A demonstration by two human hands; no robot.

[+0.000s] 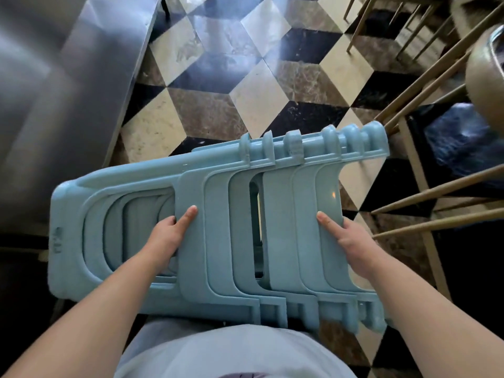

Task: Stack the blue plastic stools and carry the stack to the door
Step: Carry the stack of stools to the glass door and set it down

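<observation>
We found the scene evenly lit by soft daylight, brightest at the top centre, where pale glare washed over the glossy black, cream and brown checked floor tiles (253, 85). The brushed steel cabinet face (54, 91) at left was smeared by motion blur, as were the thin wooden chair legs (425, 69) at upper right. The stack of pale blue plastic stools (218, 230) appeared sharp. Straight lines bowed toward the edges. The lower corners lay in deep shadow.

The stools (218, 227) are light blue moulded plastic, matt and slightly grainy. Under them the floor (245, 77) is glossy polished stone. Left of them stands brushed, dully shining metal (54, 91).
</observation>
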